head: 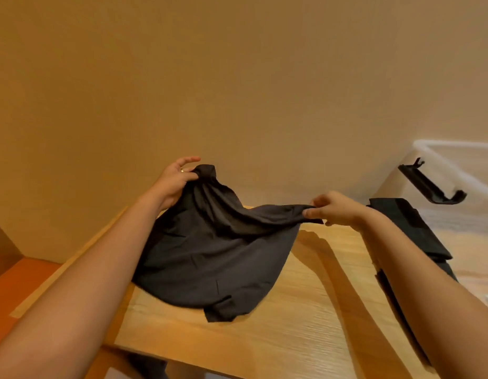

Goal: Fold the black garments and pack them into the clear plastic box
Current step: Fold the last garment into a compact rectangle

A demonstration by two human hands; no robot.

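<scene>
Left hand [177, 181]: raised, fingers curled round a bunched corner of the black garment [215, 258]; one finger sticks out straight above the cloth. A ring [182, 170] shows on this hand.

Right hand [333, 212]: lower than the left, thumb and fingertips pinching another edge of the same garment. The cloth runs in a sagging fold from one hand to the other.

Below and between the hands the rest of the garment hangs in loose creases. Its lower hem lies on the pale wooden tabletop [292, 337], nearer the person than either hand.

Beyond the right hand, further to its right, stands the clear plastic box [453, 145]. A black clip [429, 184] hangs tilted on the wall that faces the hand. Just past the right wrist lies a folded black garment [409, 228], flat and rectangular, by the box's near wall. Whether it sits inside the box or against it cannot be told through the clear plastic.

Behind both hands: a plain tan wall [237, 77].
</scene>
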